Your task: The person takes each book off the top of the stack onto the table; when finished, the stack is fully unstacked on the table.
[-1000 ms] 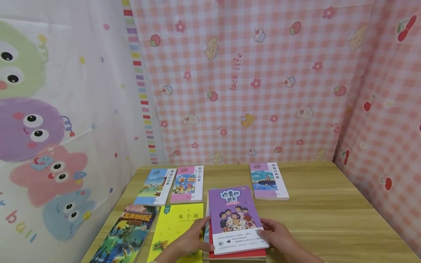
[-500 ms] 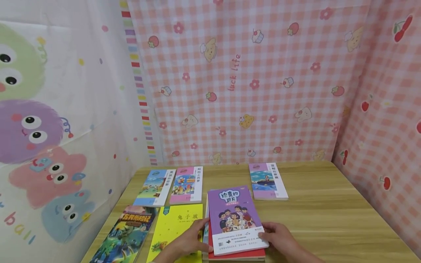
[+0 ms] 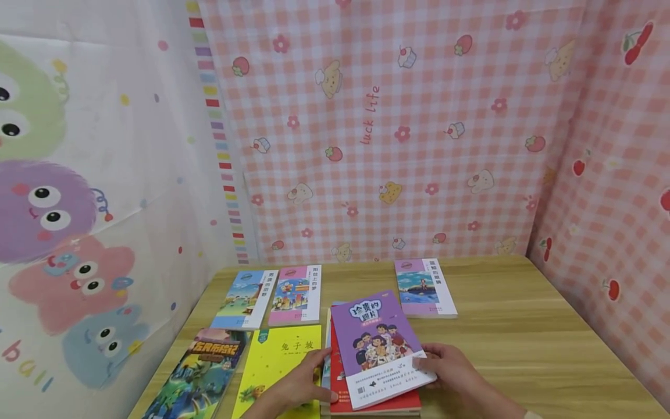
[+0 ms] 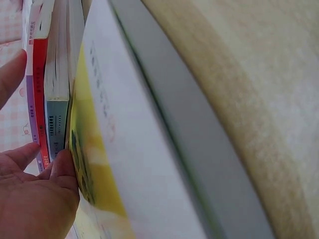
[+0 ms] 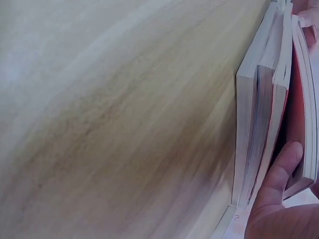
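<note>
A purple book (image 3: 374, 340) with a white band lies tilted on top of a stack, turned askew over a red book (image 3: 340, 375). My right hand (image 3: 452, 366) pinches its lower right edge, thumb on the cover. In the right wrist view, right-hand fingers (image 5: 281, 174) sit under the purple book's raised edge, with a dark gap above the lower books (image 5: 259, 114). My left hand (image 3: 300, 384) rests at the stack's left side, fingers touching the edges; the left wrist view shows its fingers (image 4: 25, 154) against the red and blue-grey spines. A yellow book (image 3: 277, 361) lies partly beneath this hand.
A dark, colourful book (image 3: 201, 372) lies at the front left of the wooden table (image 3: 523, 349). Behind are a blue book (image 3: 243, 299) and a pink book (image 3: 293, 294), with another pink-and-white book (image 3: 424, 288) further right. Patterned cloths (image 3: 398, 134) hang around the table.
The purple book has turned clockwise and shifted right, its lower left corner exposing more of the red book. My right hand has moved slightly right and up with it; the left stays nearly still.
</note>
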A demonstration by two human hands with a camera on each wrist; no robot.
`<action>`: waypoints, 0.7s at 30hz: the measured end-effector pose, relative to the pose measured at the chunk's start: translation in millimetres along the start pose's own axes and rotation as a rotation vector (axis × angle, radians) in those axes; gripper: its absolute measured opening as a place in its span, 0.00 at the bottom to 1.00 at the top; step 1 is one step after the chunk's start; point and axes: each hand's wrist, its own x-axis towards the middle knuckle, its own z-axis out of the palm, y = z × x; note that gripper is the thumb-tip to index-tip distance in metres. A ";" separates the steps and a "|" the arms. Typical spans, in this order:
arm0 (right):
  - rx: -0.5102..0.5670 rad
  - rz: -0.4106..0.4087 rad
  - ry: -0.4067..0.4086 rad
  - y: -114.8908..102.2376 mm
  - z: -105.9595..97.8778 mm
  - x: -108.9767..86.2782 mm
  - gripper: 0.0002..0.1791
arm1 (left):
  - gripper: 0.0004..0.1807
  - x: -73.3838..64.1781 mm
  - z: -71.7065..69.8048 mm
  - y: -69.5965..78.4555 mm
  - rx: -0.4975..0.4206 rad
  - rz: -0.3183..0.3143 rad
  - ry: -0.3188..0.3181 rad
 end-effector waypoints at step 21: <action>0.131 -0.098 0.031 -10.2 -6.3 1.6 0.33 | 0.49 -0.2 0.4 -0.5 -0.008 -0.001 0.005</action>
